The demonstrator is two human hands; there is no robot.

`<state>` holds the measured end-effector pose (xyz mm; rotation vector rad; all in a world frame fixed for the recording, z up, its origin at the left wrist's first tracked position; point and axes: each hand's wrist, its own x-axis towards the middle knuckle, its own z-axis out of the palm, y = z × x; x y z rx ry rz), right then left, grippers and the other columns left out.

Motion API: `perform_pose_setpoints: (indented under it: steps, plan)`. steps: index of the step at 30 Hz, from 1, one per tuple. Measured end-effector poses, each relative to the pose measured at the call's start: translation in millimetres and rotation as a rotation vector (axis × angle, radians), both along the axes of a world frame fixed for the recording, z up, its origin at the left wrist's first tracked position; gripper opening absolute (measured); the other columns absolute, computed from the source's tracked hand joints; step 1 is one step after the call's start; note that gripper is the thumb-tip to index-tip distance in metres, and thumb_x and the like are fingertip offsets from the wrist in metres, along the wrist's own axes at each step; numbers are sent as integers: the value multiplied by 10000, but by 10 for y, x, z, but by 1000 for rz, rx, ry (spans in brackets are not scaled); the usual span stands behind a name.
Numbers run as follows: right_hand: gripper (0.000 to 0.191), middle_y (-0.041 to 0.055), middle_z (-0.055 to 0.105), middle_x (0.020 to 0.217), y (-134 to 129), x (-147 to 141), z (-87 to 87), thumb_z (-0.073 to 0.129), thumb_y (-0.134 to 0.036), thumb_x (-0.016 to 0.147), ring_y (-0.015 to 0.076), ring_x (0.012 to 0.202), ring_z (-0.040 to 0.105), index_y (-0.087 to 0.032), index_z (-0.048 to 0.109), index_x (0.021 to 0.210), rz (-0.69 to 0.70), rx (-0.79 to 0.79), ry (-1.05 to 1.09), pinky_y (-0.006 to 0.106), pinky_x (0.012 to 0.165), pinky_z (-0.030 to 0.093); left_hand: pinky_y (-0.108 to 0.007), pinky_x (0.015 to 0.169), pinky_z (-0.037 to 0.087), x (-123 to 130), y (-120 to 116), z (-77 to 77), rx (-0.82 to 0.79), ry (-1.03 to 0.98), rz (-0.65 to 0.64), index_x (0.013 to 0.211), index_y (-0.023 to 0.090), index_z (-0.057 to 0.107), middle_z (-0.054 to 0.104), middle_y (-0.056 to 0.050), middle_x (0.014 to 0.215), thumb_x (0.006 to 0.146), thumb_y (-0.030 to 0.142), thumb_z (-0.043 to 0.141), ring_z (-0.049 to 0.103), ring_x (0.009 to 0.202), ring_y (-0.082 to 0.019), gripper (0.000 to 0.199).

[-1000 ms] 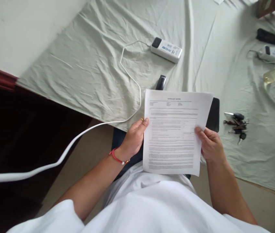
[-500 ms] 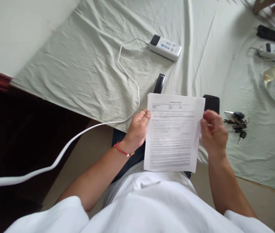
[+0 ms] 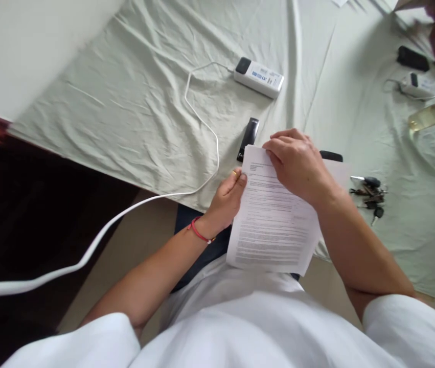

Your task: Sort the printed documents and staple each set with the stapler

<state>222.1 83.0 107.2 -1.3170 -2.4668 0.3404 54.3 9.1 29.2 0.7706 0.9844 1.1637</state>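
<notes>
In the head view, a stack of printed paper sheets (image 3: 267, 230) is held up in front of my white shirt, over the table's near edge. My left hand (image 3: 227, 199), with a ring and a red bracelet, is closed on the stack's left edge, thumb on top. My right hand (image 3: 297, 161) reaches across the top edge, fingers behind it and thumb in front, covering the heading. A sheet's corner sticks out to the right beyond my right wrist. Just past the top left corner lies a long black object like a stapler (image 3: 248, 138).
A white device (image 3: 259, 77) with a white cable (image 3: 125, 209) lies on the green cloth (image 3: 156, 102). Right of the sheets are a partly hidden black item (image 3: 331, 156) and keys (image 3: 372, 194). Far right are a bottle (image 3: 432, 113), a black object (image 3: 412, 58) and another white device (image 3: 420, 85).
My right hand has gone from the right edge of the sheets to their top edge, nearer my left hand. The sheets have shifted and tilted a little. More of the black stapler-like object shows.
</notes>
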Motion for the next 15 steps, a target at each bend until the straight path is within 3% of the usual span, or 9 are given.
perform_pose_setpoints:
  steps: [4, 10, 15]
  plan:
    - [296, 105, 748, 999, -3, -60, 9, 447, -175, 1004, 305, 1162, 611, -205, 738, 956, 19, -20, -32, 515, 1048, 449, -317, 893, 480, 31, 48, 11, 98, 175, 112, 990, 245, 680, 652, -10, 920, 963, 609, 646, 605, 950, -200, 366]
    - [331, 123, 756, 1045, -25, -135, 32, 394, -196, 1034, 288, 1056, 638, -184, 723, 1002, 79, -86, -62, 455, 950, 494, -336, 821, 448, 33, 80, 69, 177, 233, 136, 815, 235, 595, 542, -7, 810, 919, 696, 637, 524, 811, -192, 475]
    - [329, 126, 750, 1193, -25, -160, -29, 406, -199, 1042, 304, 1273, 592, -198, 718, 1149, 78, 7, -21, 488, 1053, 460, -317, 705, 423, -2, 87, 57, 194, 240, 96, 837, 234, 590, 532, 8, 758, 980, 616, 611, 492, 729, -170, 409]
